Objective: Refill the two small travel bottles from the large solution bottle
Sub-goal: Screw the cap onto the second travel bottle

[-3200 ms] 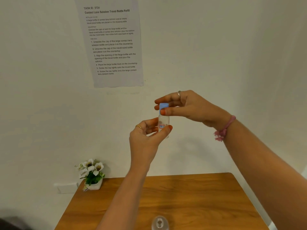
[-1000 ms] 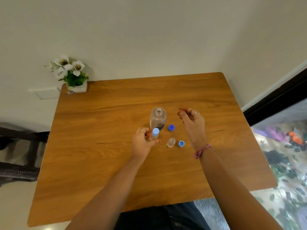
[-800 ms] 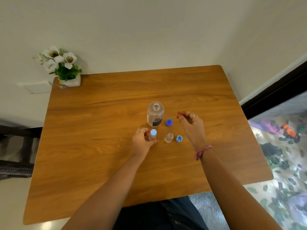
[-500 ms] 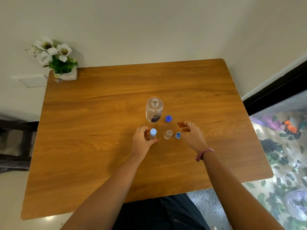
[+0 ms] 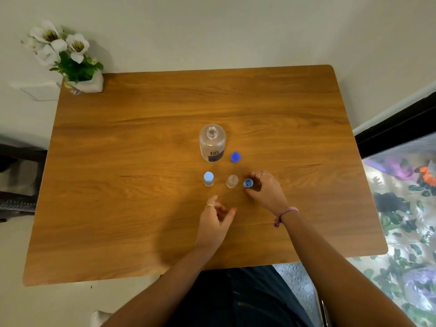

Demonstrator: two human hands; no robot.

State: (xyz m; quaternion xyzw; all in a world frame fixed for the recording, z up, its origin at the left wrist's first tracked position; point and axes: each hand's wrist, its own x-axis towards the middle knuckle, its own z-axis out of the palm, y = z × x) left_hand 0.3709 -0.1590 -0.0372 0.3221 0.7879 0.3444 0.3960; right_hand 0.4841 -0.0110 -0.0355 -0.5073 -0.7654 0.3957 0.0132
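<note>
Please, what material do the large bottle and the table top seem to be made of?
Large solution bottle: probably clear glossy plastic, since the wood shows through its wall; glass cannot be excluded. Table: wood or wood-look laminate, smooth satin finish, with a visible grain pattern.

Looks like a home room, living or bedroom corner. Small rounded-corner wooden table [image 5: 146, 185] pushed against a plain off-white wall [image 5: 212, 29]. White artificial flowers in a small white pot [image 5: 70, 60] at far left corner. White wall socket plate [image 5: 40, 90] beside it. Floral-patterned fabric [image 5: 405, 208] at right.
</note>
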